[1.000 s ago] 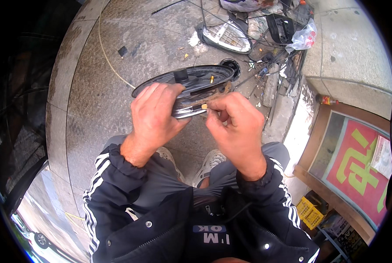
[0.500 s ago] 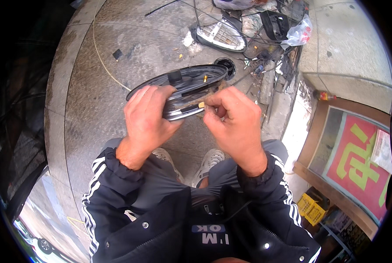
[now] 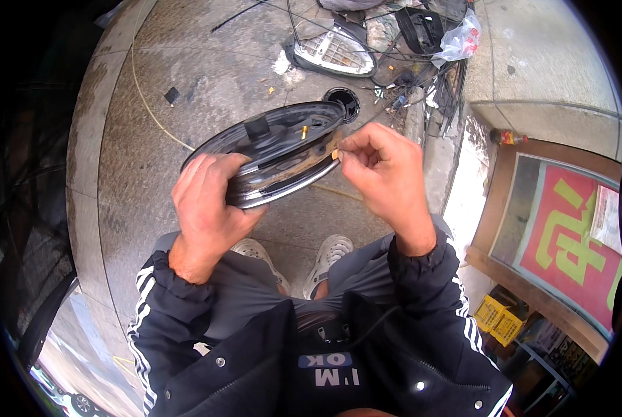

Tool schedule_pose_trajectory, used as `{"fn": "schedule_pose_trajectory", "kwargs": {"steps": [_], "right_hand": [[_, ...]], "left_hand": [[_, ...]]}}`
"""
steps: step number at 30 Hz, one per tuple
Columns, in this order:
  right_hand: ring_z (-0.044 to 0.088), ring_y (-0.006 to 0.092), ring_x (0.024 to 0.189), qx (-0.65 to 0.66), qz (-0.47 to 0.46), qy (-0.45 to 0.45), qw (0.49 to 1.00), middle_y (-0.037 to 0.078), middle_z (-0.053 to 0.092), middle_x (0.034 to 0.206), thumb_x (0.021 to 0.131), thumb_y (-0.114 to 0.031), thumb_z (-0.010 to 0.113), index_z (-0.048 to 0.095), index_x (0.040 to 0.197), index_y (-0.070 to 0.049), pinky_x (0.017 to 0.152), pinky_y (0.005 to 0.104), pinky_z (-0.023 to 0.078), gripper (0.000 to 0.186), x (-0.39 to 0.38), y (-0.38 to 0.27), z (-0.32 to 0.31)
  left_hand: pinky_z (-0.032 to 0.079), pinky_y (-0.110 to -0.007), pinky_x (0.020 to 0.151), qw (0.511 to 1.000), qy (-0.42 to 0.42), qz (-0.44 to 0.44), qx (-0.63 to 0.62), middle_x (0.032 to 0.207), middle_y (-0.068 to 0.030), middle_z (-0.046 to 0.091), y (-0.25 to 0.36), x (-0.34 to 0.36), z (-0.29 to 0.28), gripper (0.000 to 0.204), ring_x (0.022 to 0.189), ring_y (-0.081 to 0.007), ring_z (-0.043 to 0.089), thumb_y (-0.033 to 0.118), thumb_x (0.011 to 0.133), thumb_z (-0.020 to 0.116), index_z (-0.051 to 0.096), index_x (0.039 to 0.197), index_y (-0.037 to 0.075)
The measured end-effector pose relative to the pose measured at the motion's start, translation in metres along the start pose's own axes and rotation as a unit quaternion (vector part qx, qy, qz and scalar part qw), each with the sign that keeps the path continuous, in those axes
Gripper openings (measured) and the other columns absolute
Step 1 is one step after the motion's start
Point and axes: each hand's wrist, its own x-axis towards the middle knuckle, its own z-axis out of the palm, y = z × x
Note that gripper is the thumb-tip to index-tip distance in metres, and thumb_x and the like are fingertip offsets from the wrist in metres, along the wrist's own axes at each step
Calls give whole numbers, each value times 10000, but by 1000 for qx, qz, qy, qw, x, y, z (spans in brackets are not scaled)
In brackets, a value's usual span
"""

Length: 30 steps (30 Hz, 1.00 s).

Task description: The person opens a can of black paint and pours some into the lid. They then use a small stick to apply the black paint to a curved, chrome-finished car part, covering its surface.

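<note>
A black wheel rim [image 3: 283, 182] is held tilted above my knees, its rusty, dirt-coated channel facing me. My left hand [image 3: 205, 198] grips its left end, fingers over the upper edge and thumb beneath the lower one. A brass valve stem [image 3: 305, 131] stands up inside the rim. Pinched between the thumb and fingers of my right hand [image 3: 392, 174] is a small flat tan-orange piece [image 3: 336, 154], at the right end of the channel by the shiny lower edge. Its exact kind is unclear.
On the concrete beyond lie a round black container [image 3: 342, 104], a white-and-black grated panel [image 3: 335, 52], tangled cables and a plastic bag [image 3: 458, 39]. A thin pale hose [image 3: 148, 104] runs at left. To the right stand a wood-framed sign [image 3: 568, 236] and a yellow crate [image 3: 497, 321].
My right hand has moved right along the channel with the tan-orange piece. The rim and my left hand have shifted left and slightly down, and the whole view has shifted a little.
</note>
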Motion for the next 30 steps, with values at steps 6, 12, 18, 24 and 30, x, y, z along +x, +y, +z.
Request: {"fn": "schedule_pose_trajectory", "kwargs": {"steps": [6, 12, 18, 24, 30], "right_hand": [[631, 174, 643, -2, 15, -5, 1000, 87, 648, 749, 796, -2, 724, 700, 901, 3, 611, 319, 505, 108, 1, 12, -4], [588, 70, 676, -38, 8, 66, 997, 52, 674, 810, 846, 69, 724, 722, 943, 22, 609, 234, 469, 107, -2, 14, -10], [661, 143, 702, 79, -134, 17, 988, 79, 702, 951, 835, 88, 748, 746, 1018, -29, 594, 263, 522, 217, -27, -43, 12], [684, 235, 753, 47, -155, -44, 986, 104, 690, 952, 811, 67, 771, 723, 1019, -21, 638, 329, 548, 232, -24, -47, 22], [693, 319, 815, -22, -210, -46, 976, 107, 660, 944, 803, 25, 778, 696, 1019, -38, 688, 403, 561, 239, -20, -47, 27]], "left_hand": [[536, -398, 681, 1000, 11, 2, -4, 836, -114, 680, 5, 0, -1, 479, 736, -321, 671, 85, 607, 897, 660, 1021, 36], [536, -393, 677, 1000, 11, 13, -3, 837, -112, 680, 7, 1, -4, 487, 736, -317, 673, 83, 603, 895, 659, 1026, 37], [542, -392, 676, 1000, -6, 7, -6, 886, -126, 700, 3, -1, 2, 541, 769, -320, 686, 56, 548, 891, 660, 1037, 32], [547, -407, 681, 1000, -2, 3, -17, 870, -126, 691, 3, 1, 4, 529, 764, -338, 684, 83, 568, 897, 659, 1039, 42], [554, -408, 693, 1000, -1, 6, -18, 882, -128, 695, 1, 2, 5, 540, 777, -340, 690, 84, 554, 895, 656, 1036, 40]]}}
